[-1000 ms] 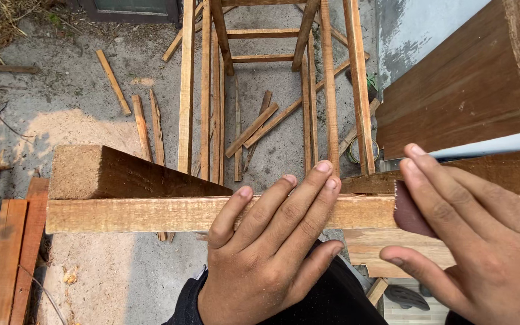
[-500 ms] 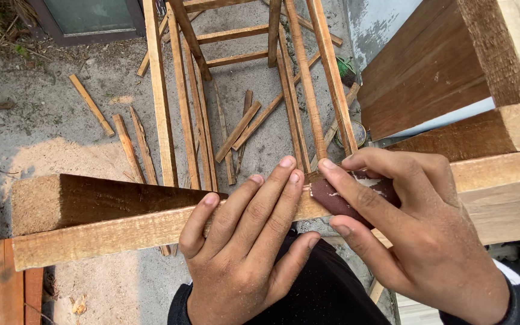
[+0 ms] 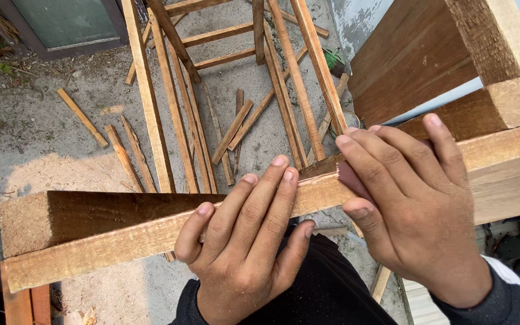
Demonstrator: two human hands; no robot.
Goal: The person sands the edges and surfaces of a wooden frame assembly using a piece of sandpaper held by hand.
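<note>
A long pale wooden rail runs across the view, with a darker beam behind it. My left hand lies flat over the rail near its middle, fingers spread along the wood. My right hand presses a small reddish-brown piece of sandpaper against the rail's top edge, just right of the left hand. Most of the sandpaper is hidden under the fingers.
Dark brown boards form a frame corner at upper right. A slatted wooden frame lies on the concrete ground below, with loose wood offcuts and sawdust around it. Reddish planks sit at lower left.
My right hand with the sandpaper has slid left along the rail, closing up to my left hand. The view has shifted, and the rail now tilts up to the right.
</note>
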